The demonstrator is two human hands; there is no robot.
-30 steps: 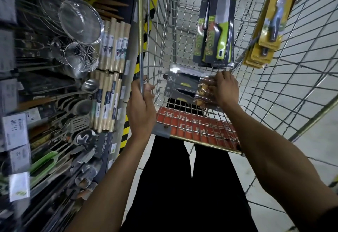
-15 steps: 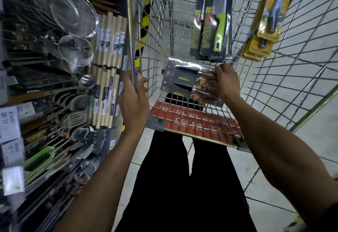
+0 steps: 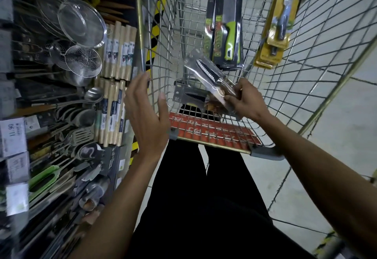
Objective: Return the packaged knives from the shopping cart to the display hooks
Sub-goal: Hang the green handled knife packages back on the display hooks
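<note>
The left hand (image 3: 146, 113) has let go of the cart (image 3: 140, 34) rim and now floats just beside it, grip apart, fingers straight. The right hand (image 3: 244, 101), grip clamped on the handle end of a serrated knife pack (image 3: 204, 68), has tilted it up off the second pack (image 3: 189, 97) at the cart's near end. It looks ready to go left to the utensil rack (image 3: 61, 95).

A white price tag (image 3: 12, 136) on the utensil rack (image 3: 61, 103) is showing the number 11.90, upside down. White characters are running across the red panel (image 3: 214, 131) of the shopping cart (image 3: 306, 71), too blurred to read. Lettering on the knife packages (image 3: 228, 24) is appearing too small to read.
</note>
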